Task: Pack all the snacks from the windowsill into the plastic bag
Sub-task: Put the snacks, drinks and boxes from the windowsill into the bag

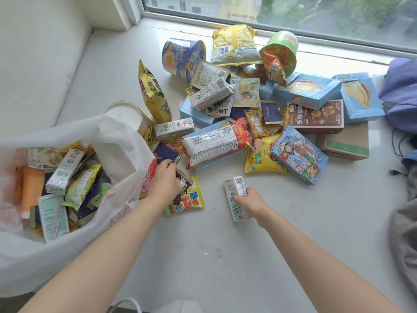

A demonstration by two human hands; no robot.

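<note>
Snacks [214, 143]: foil packets, cardboard boxes and noodle cups heaped on the white windowsill [225, 256], just beyond both hands.
Right hand [246, 202]: fingers wrapped round a small white-and-green drink carton [234, 195].
Left hand [165, 179]: curled over the top edge of a colourful cartoon-printed foil packet [187, 199].
White plastic bag [117, 141]: left of the left hand, part-filled.
Handling: carton likely light and stiff, best held across its sides; packet likely soft, slippery and crushable, best taken by its seam.

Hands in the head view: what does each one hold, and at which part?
Left hand grips the cartoon snack packet at its upper edge. Right hand grips the small drink carton round its lower half.
</note>
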